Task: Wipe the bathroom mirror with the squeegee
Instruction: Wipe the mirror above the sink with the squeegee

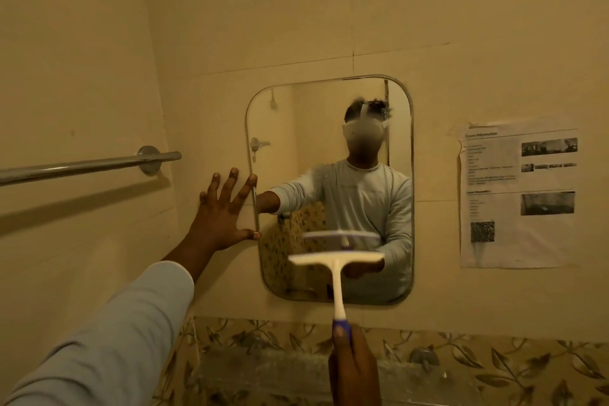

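Squeegee [336,259] gripped by the handle's lower end in right hand [354,369], fingers wrapped shut around the purple grip. Blade level, set before the lower part of mirror [329,148], reflection of it showing just above. Cannot tell whether the rubber edge touches the glass or hangs just off it.

Left hand [224,211] spread flat and empty on the wall, fingers splayed, forefinger and thumb tips resting on the mirror's left edge, apparently to brace.

For a clean stroke, probably best to:
- press the blade evenly, both ends in contact;
- keep it level and pull in one straight pass;
- overlap the neighbouring strip slightly;
- mind the rounded lower corners, where a straight blade will likely leave patches.

Left fingertips on the rim may leave smudges; better kept on the tile.

Hard to make out: any water, haze or streaks on the glass, so progress cannot be judged with confidence. Right hand cut off at the bottom of the view. Printed sheet [519,194] on the wall to the right too blurred to read. Towel rail [85,165] on the left wall runs out of view.
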`<control>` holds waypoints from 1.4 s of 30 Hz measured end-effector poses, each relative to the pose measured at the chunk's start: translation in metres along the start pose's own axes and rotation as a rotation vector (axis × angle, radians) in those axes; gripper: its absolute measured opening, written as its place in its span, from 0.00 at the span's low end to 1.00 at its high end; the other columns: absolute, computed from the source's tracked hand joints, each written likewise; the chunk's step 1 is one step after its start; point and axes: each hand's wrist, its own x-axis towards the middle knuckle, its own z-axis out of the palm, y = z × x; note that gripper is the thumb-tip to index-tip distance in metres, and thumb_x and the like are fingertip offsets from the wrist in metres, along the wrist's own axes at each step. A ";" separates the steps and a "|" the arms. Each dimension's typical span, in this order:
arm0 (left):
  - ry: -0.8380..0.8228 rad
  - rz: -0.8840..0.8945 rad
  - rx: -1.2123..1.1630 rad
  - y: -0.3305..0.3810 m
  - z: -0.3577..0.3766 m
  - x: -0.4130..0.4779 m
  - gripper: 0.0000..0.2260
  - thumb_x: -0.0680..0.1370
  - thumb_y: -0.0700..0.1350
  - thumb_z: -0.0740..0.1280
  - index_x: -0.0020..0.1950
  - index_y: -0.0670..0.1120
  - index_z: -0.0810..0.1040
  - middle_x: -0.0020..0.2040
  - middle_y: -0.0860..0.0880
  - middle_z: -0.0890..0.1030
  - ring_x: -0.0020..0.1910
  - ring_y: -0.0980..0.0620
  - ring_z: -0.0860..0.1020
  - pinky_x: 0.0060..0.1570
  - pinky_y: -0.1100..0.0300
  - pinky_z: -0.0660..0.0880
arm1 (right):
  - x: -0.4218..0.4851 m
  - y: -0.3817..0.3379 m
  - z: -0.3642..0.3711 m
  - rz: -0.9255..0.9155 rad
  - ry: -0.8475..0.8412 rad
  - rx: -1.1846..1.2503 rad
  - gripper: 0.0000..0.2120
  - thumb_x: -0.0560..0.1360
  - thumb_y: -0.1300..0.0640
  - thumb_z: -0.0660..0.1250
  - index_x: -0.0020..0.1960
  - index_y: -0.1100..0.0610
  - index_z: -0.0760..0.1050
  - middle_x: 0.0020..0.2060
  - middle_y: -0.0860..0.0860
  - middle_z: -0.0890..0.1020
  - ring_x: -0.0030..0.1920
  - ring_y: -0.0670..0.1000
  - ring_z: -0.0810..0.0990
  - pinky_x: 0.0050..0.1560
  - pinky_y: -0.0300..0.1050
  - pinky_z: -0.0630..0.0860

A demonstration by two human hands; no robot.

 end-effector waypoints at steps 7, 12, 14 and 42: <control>-0.007 -0.008 0.005 0.000 -0.001 0.000 0.61 0.63 0.78 0.69 0.79 0.64 0.28 0.83 0.50 0.31 0.82 0.35 0.37 0.75 0.29 0.53 | 0.070 -0.122 0.042 -0.390 -0.173 -0.020 0.08 0.85 0.49 0.60 0.54 0.51 0.76 0.31 0.43 0.77 0.31 0.45 0.74 0.32 0.43 0.73; -0.008 0.009 0.026 0.000 -0.003 0.002 0.61 0.64 0.79 0.68 0.80 0.63 0.29 0.84 0.48 0.33 0.82 0.34 0.38 0.74 0.28 0.56 | 0.107 -0.185 0.078 -0.452 -0.244 0.001 0.10 0.85 0.44 0.59 0.57 0.48 0.75 0.39 0.46 0.82 0.35 0.46 0.81 0.38 0.44 0.80; 0.010 0.021 0.015 -0.001 -0.002 0.000 0.60 0.64 0.79 0.67 0.81 0.62 0.31 0.84 0.48 0.33 0.82 0.34 0.38 0.74 0.28 0.56 | 0.120 -0.202 0.091 -0.466 -0.248 0.030 0.07 0.85 0.47 0.60 0.56 0.48 0.74 0.40 0.43 0.84 0.35 0.45 0.82 0.38 0.41 0.81; -0.032 -0.009 -0.021 0.002 -0.003 0.000 0.60 0.65 0.77 0.70 0.79 0.65 0.27 0.82 0.52 0.29 0.82 0.37 0.34 0.76 0.28 0.50 | 0.069 -0.048 0.075 -0.148 -0.122 0.000 0.10 0.85 0.48 0.61 0.58 0.50 0.78 0.39 0.54 0.79 0.37 0.54 0.76 0.39 0.52 0.74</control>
